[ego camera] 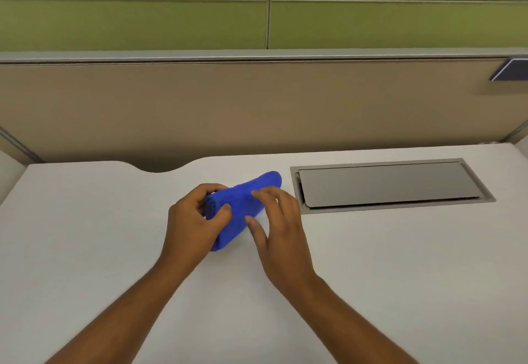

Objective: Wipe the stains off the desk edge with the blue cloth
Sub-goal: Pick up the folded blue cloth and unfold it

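A blue cloth (243,200), rolled into a thick tube, lies slanted on the white desk (100,235) near its middle. My left hand (191,220) is curled around the roll's near-left end, thumb on top. My right hand (280,229) rests against the roll's right side with fingers spread, fingertips touching the fabric. The desk's far edge (85,163) runs along the partition, with a curved notch (158,169) cut into it. No stains show clearly from here.
A grey metal cable-tray lid (385,185) is set into the desk at the right, just beyond my right hand. A beige partition panel (257,106) rises behind the desk, with a green wall (143,20) above it. A dark object (511,73) sits at the partition's top right.
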The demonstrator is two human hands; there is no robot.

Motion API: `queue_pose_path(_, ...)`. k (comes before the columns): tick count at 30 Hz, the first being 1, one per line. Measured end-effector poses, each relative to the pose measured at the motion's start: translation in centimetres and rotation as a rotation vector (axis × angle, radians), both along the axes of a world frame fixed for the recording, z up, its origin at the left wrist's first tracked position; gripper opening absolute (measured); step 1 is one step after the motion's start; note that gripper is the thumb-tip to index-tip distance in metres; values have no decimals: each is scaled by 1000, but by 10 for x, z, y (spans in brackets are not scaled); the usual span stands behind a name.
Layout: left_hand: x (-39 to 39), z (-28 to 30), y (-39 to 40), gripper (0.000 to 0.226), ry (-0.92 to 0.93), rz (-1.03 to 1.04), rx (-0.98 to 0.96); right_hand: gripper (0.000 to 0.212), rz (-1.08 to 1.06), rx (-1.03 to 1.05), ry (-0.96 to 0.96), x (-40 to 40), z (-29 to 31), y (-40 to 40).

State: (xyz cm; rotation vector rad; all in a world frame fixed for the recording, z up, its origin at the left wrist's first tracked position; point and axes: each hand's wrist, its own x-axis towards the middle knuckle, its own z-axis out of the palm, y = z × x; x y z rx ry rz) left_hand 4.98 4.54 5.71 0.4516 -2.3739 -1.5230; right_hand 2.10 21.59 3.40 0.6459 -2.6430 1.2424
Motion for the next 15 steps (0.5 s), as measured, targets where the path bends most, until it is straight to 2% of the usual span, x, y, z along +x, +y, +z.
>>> queue_pose_path(3, 59, 29, 13, 22, -90, 125, 355, 24, 80, -265, -280, 66, 29, 0)
queue_pose_path(7, 144, 63, 17, 24, -119, 220, 661, 17, 141, -408, -473, 139, 68, -6)
queue_pose_path(12, 246, 78, 0, 19, -118, 310, 815, 42, 247, -435, -666, 213, 98, -23)
queue_pose_path(15, 300, 86, -10, 18, -70, 273, 816, 36, 328, -400, -695, 252, 110, -36)
